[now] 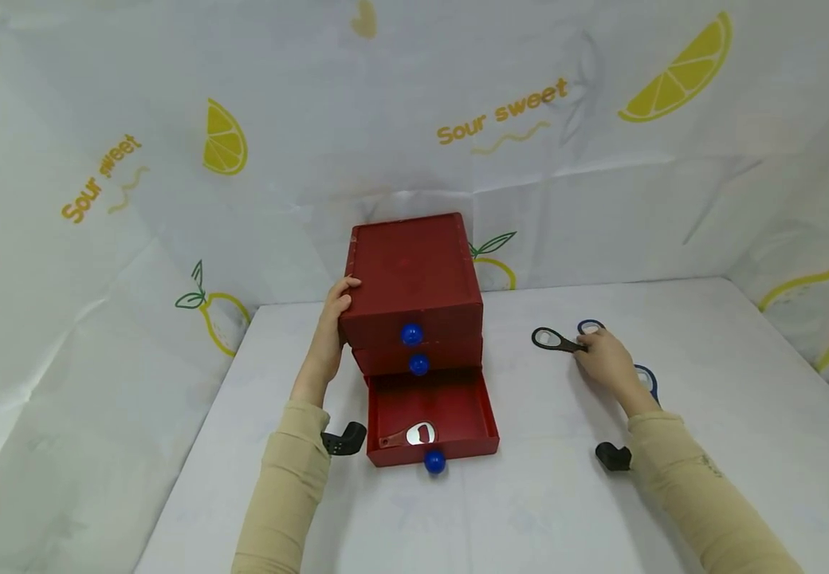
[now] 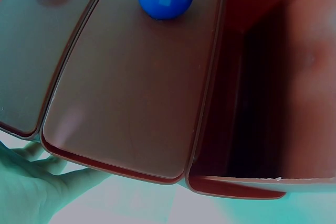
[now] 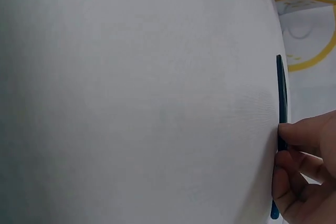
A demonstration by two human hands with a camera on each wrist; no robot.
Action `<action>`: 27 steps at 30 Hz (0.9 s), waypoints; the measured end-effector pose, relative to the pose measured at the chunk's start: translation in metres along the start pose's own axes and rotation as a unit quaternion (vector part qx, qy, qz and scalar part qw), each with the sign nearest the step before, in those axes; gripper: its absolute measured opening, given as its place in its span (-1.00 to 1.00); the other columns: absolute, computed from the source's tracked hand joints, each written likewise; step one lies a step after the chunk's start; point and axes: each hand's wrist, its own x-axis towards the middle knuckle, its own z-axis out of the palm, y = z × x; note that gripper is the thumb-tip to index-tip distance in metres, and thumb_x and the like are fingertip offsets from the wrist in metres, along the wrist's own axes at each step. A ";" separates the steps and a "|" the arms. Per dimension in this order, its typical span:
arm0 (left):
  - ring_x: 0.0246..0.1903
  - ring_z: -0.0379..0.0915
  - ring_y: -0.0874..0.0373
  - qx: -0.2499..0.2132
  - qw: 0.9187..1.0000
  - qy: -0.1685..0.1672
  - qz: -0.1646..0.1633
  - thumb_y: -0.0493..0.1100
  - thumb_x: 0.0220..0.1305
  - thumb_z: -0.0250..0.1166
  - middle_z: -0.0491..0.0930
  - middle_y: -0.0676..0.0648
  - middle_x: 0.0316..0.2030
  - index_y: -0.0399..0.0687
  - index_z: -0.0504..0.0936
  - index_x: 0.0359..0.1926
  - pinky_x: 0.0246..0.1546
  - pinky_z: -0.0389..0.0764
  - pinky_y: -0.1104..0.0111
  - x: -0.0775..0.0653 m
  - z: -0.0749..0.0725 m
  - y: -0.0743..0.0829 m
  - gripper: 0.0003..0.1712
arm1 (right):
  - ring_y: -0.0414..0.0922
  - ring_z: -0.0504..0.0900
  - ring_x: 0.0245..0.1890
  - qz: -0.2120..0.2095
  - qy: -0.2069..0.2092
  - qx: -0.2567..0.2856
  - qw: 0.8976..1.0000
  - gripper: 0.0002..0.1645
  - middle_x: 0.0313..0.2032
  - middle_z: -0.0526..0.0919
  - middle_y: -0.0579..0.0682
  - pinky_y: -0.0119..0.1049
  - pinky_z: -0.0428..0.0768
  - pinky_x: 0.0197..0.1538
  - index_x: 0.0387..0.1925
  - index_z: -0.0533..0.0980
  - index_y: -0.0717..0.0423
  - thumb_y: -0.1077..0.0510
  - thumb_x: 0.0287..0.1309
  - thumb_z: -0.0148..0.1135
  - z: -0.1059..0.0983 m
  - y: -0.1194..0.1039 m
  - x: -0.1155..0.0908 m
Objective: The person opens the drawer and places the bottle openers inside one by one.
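Observation:
A red drawer cabinet (image 1: 414, 263) with blue ball knobs stands on the white table. My left hand (image 1: 327, 335) rests against its upper left side, fingertips over the top edge; in the left wrist view those fingers (image 2: 39, 163) lie along the side. Its bottom drawer (image 1: 432, 399) is pulled out, with a red-handled bottle opener (image 1: 420, 434) inside near the front. Over on the right, my right hand (image 1: 608, 363) pinches the handle end of a black bottle opener (image 1: 567, 344), lying flat. In the right wrist view, thumb and fingers hold this thin dark opener (image 3: 282, 87) at table level.
One blue bottle opener (image 1: 590, 325) lies just behind my right hand, partly covered by it. Another blue bottle opener (image 1: 647, 381) is beside my right wrist, partly hidden. A white cloth (image 1: 386, 96) with lemon prints hangs behind the table.

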 end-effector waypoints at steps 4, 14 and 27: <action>0.04 0.21 -0.03 0.002 1.000 -0.001 0.000 0.13 0.30 -0.27 0.07 -0.01 0.30 0.33 0.22 0.14 -0.10 0.30 0.19 0.001 0.000 0.001 -0.59 | 0.28 0.50 -0.16 -0.010 -0.001 0.009 1.000 -0.64 -0.18 0.51 0.42 0.09 0.44 -0.15 -0.12 0.53 0.45 0.23 0.13 0.09 0.000 0.002 -0.002; 0.02 0.22 -0.01 0.001 1.000 0.004 0.001 0.13 0.29 -0.25 0.08 0.00 0.29 0.35 0.23 0.12 -0.13 0.30 0.20 0.003 0.000 0.003 -0.61 | 0.16 0.57 -0.21 0.018 -0.020 0.049 0.998 -0.61 -0.27 0.67 0.24 -0.01 0.44 -0.17 -0.20 0.58 0.35 0.10 0.03 0.21 -0.009 0.001 -0.007; 0.02 0.22 -0.02 0.001 1.000 0.001 -0.007 0.13 0.30 -0.26 0.09 -0.01 0.29 0.35 0.22 0.13 -0.13 0.31 0.21 -0.001 0.000 0.002 -0.60 | -0.09 0.55 -0.38 0.007 -0.003 0.073 0.997 -0.64 -0.33 0.66 0.13 -0.34 0.35 -0.39 -0.21 0.60 0.27 0.06 0.05 0.23 -0.023 -0.012 -0.034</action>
